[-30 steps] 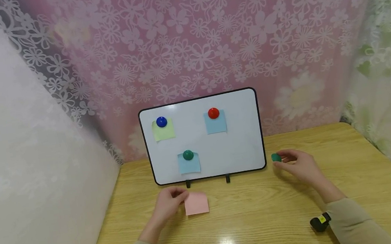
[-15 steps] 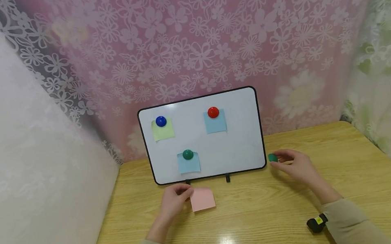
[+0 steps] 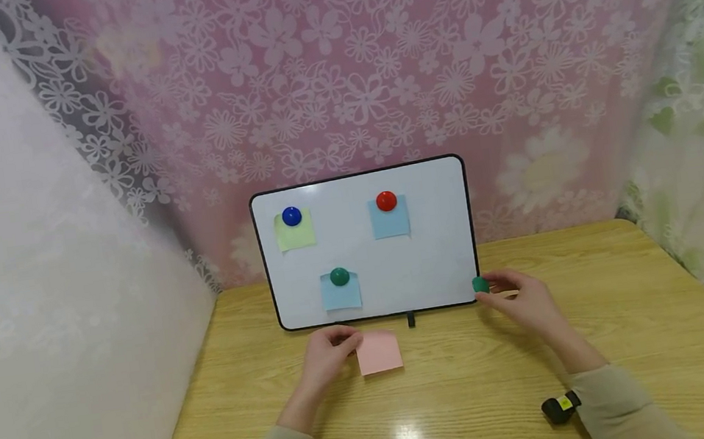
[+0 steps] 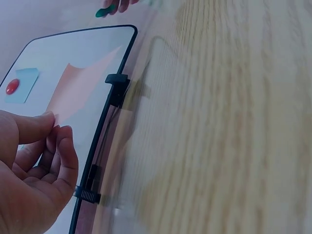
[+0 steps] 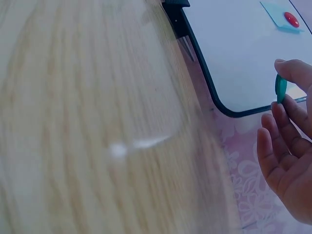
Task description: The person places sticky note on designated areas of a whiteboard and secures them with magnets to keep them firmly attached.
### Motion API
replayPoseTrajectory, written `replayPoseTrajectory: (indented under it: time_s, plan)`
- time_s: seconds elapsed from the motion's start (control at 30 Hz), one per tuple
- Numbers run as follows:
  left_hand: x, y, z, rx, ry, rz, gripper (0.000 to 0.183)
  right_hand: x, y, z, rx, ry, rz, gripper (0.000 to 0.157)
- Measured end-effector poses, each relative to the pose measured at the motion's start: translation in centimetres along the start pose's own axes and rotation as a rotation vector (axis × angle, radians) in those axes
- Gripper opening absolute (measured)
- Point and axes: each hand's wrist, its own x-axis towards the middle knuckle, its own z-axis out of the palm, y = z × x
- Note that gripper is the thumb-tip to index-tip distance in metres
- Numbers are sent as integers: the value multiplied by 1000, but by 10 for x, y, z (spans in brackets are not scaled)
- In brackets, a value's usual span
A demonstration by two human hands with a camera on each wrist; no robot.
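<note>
My left hand [image 3: 327, 360] pinches a pink sticky note [image 3: 379, 353] by its upper left corner, in front of the whiteboard's lower edge. In the left wrist view the note [image 4: 80, 90] hangs from thumb and fingertips. At the board's lower right corner, my right hand [image 3: 526, 300] holds a round green magnet [image 3: 481, 285] between thumb and fingers; the right wrist view shows this magnet [image 5: 281, 88] edge-on. The whiteboard [image 3: 424, 262] stands upright. On it are a green note [image 3: 296, 237] under a blue magnet [image 3: 291, 216], and a blue note [image 3: 390, 224] under a red magnet [image 3: 386, 201].
Lower on the board, another blue note [image 3: 341, 296] sits under a green magnet [image 3: 339, 276]. A black foot [image 3: 411, 320] supports the board on the wooden table [image 3: 468, 389]. Behind hangs a pink floral curtain [image 3: 338, 65]; a pale wall [image 3: 72, 323] borders the left.
My left hand has carried the pink note to the right and slightly up along the board's front. The right hand has brought the green magnet left, to the board's lower right corner.
</note>
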Motion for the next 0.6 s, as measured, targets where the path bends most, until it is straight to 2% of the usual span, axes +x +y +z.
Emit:
replayPoseTrajectory:
  time_s: [0.4, 0.6]
  plan:
    - [10, 9, 18, 38, -24, 27, 17, 2, -8, 14, 20, -25, -32, 49]
    - [16, 15, 33, 10, -42, 40, 17, 3, -15, 26, 24, -42, -52, 45]
